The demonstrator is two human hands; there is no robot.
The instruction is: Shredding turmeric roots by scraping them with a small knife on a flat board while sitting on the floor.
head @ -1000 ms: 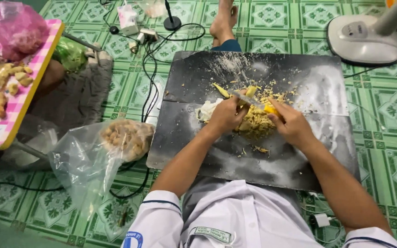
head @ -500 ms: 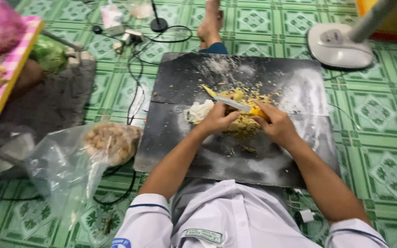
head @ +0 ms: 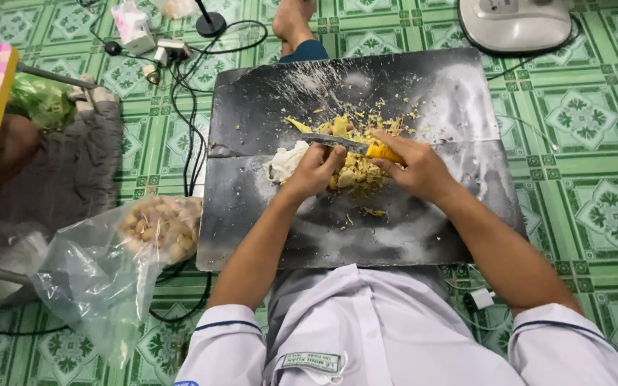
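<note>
Two hands meet over the black board: my right hand grips the yellow-handled knife, my left hand clasps a piece on the peel pile. I judge peeling partway; the bag of pieces waits beside.

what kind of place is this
Probably a home floor used as a kitchen spot: green patterned floor tiles, a black plastic sheet as work surface, and a white fan base with cables nearby.
</note>
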